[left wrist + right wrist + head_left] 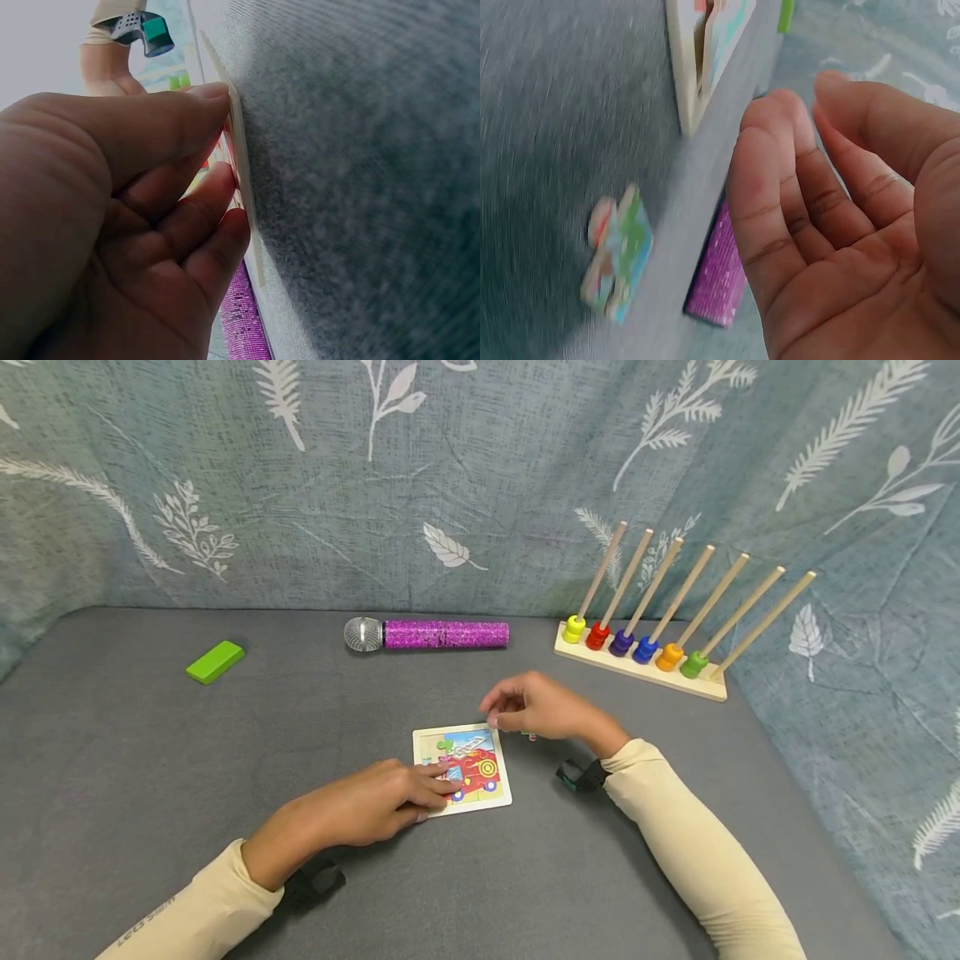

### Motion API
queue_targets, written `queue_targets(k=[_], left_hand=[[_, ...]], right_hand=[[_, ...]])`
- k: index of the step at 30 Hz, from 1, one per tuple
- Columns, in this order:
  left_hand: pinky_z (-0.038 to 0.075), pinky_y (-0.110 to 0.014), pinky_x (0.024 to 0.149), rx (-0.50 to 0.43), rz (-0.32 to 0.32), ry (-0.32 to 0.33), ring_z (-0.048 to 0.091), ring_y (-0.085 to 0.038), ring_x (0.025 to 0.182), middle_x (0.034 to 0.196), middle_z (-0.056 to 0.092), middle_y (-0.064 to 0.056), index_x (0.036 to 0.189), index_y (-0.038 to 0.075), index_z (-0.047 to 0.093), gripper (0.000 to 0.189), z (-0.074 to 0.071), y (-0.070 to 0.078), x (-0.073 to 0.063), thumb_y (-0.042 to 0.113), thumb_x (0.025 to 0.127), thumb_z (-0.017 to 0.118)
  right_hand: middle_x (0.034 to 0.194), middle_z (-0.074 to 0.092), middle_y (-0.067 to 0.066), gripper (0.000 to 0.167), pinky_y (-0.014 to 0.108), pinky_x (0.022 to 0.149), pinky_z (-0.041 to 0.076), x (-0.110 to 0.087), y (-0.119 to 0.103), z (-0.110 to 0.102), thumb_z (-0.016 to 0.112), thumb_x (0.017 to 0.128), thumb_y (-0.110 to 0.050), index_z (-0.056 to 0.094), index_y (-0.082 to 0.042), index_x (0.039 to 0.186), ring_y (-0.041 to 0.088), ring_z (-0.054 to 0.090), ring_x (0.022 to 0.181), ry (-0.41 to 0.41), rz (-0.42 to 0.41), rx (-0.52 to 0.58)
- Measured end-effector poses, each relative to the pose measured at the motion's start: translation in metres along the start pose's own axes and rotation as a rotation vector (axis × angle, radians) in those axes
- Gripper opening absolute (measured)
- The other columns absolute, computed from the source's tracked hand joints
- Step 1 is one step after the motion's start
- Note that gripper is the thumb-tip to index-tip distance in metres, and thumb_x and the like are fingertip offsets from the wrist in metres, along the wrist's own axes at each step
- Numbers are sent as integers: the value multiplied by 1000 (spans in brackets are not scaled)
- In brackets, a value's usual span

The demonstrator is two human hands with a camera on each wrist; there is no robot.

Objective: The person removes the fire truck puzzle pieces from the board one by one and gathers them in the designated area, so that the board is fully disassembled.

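A framed jigsaw puzzle (480,807) with a red fire truck picture lies on the grey table in the head view. My left hand (378,802) rests on its left part, fingertips on the picture and thumb at the pale frame. Over the puzzle's top right corner hovers my right hand (543,706), its fingers loosely bent and nothing between them. Beside the frame lies a loose puzzle piece (620,255), green, blue and red, clear in the right wrist view and mostly hidden by the right hand in the head view.
Behind the puzzle lies a purple glittery microphone (446,634). A green block (215,662) lies at the back left. At the back right stands a wooden peg rack (637,670) with coloured beads on upright rods. A patterned curtain (315,527) closes off the back.
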State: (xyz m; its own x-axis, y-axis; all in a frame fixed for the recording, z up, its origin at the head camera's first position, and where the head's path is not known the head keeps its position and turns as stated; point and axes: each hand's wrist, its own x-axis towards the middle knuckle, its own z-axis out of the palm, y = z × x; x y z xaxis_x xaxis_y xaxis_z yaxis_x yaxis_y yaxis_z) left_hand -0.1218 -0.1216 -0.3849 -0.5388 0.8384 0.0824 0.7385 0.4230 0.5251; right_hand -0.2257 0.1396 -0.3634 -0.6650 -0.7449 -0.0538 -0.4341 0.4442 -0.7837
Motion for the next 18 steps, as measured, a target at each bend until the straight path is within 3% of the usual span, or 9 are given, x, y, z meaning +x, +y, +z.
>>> queue_targets(k=[7,18], left_hand=[[47,-46,95,-1,-1,-2,52,-31,125,130,61,-6,117,5,72,29,0,-1,0,-3,90,63],[47,-46,95,8,7,3,51,-29,126,129,62,-6,116,4,72,29,2,-2,-1,-3,90,63]], right_hand=[[91,69,6,20,31,73,54,4,-5,10,64,90,1,67,7,110,15,63,83,-82,-43,161],[91,69,7,20,30,79,53,16,-7,30,65,90,1,66,8,108,11,64,85,-156,-72,202]])
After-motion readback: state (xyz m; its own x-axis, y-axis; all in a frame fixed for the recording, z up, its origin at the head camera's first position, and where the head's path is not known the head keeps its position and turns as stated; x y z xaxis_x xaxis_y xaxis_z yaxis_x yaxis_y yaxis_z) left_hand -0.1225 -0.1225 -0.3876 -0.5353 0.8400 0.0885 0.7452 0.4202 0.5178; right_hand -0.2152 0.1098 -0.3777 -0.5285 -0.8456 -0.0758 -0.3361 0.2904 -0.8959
